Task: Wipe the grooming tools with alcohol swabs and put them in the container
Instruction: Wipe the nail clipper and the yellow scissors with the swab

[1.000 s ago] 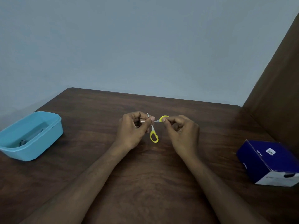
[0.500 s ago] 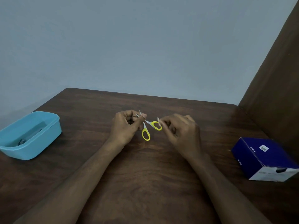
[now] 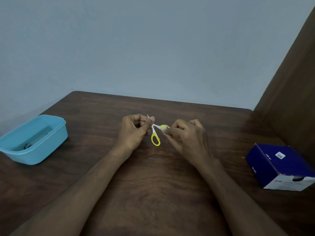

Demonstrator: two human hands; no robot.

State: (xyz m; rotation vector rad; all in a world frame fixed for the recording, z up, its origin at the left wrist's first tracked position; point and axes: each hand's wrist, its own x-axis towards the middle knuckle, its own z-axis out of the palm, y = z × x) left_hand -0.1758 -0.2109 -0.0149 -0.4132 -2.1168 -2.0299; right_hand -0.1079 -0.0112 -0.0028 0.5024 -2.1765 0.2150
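Small scissors (image 3: 155, 139) with yellow handles hang spread apart above the middle of the dark wooden table (image 3: 153, 193). My left hand (image 3: 134, 132) pinches them near the pivot, blade tips poking up past the thumb. My right hand (image 3: 187, 137) pinches a small white swab (image 3: 163, 128) against the upper yellow handle. The light blue container (image 3: 34, 138) stands at the far left, with a small dark item lying inside it.
A dark blue cardboard box (image 3: 281, 166) with a white end lies at the right edge of the table. A brown panel (image 3: 293, 86) rises behind it on the right. A pale wall runs along the table's far edge.
The scissors swung so one yellow handle hangs lower. My right hand's swab slid along the other arm onto its yellow loop. Both hands drifted slightly.
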